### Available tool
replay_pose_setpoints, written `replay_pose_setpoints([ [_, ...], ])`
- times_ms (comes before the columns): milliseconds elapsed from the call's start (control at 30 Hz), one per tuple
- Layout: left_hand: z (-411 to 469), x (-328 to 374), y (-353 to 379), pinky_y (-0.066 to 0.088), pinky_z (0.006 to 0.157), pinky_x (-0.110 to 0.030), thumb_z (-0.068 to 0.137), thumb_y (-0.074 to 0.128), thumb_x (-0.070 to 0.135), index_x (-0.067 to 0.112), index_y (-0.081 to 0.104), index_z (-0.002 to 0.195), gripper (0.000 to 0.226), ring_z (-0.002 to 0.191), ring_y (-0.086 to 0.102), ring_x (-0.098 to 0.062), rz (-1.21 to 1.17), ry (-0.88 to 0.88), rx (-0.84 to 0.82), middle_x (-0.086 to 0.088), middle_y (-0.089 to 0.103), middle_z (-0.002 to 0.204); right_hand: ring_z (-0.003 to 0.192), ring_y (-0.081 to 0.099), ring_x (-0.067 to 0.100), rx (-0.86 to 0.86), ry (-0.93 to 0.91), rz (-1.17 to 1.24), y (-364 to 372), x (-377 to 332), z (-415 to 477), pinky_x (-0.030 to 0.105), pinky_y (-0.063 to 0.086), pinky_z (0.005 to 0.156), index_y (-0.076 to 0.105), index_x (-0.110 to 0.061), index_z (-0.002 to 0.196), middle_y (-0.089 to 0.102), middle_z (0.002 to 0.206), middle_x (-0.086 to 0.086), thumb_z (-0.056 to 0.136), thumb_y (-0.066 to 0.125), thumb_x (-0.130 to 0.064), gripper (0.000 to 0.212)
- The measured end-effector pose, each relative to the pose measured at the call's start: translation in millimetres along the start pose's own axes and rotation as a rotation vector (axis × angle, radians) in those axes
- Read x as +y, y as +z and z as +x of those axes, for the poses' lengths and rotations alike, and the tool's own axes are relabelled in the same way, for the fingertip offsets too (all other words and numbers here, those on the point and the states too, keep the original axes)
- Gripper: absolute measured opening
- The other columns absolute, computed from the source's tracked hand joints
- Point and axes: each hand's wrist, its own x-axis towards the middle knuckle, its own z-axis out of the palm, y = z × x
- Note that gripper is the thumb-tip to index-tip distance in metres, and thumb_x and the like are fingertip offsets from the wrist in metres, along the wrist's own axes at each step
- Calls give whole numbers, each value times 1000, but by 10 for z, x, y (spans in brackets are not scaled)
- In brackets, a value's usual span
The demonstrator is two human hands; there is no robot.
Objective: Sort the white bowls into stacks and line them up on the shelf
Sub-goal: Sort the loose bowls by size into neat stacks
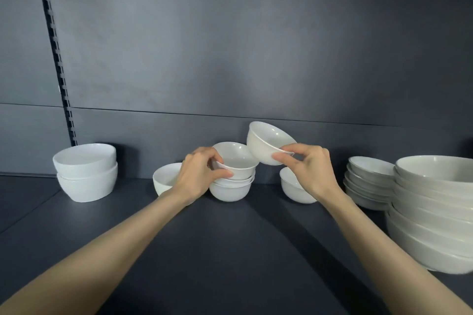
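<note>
Your left hand [202, 174] grips the stack's top bowl [236, 163], steadying it; your right hand [309, 166] pinches a tilted bowl [266, 143], likely to nest it.

Big bowl stack [432, 215] partly off-frame.

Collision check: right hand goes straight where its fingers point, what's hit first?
Probably the middle stack's top bowl, gripped by the left hand; the tilted bowl pinched in the right hand would reach it first. Depth unclear.
</note>
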Motion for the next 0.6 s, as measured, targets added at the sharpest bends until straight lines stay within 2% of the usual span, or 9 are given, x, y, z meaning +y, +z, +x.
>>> replay_pose_setpoints([
  [200, 46, -52, -29, 32, 72, -28, 70, 81, 38, 20, 59, 74, 30, 79, 50, -19, 65, -5, -27, 8, 60, 81, 76, 63, 18, -99, -13, 84, 284, -42, 159, 14, 45, 67, 77, -17, 84, 74, 86, 4, 79, 76, -19, 5],
  [300, 86, -104, -41, 39, 71, -31, 68, 81, 42, 24, 54, 71, 33, 78, 51, -20, 42, -3, -96, 9, 56, 77, 78, 65, 10, -160, -16, 63, 416, -28, 217, 14, 47, 69, 77, -13, 87, 73, 85, -1, 78, 77, -19, 10],
  [400, 118, -166, -52, 49, 89, -39, 56, 82, 52, 24, 54, 75, 44, 88, 61, -25, -35, -12, -175, -1, 64, 87, 82, 66, 10, -216, -22, 68, 504, -33, 216, 21, 49, 74, 77, -11, 85, 74, 85, -4, 79, 77, -17, 10],
  [467, 125, -215, -52, 49, 91, -44, 56, 87, 44, 26, 53, 79, 44, 95, 62, -25, -37, -6, -208, -2, 65, 92, 84, 66, 15, -234, -30, 64, 532, -42, 199, 24, 50, 77, 77, -11, 83, 74, 84, -5, 79, 76, -16, 7],
  [600, 121, -251, -60, 51, 85, -48, 59, 89, 30, 23, 57, 81, 40, 97, 64, -24, -70, -19, -187, -1, 67, 94, 83, 65, 13, -238, -19, 61, 548, -58, 193, 21, 48, 76, 77, -14, 83, 73, 83, -7, 79, 76, -18, 6],
])
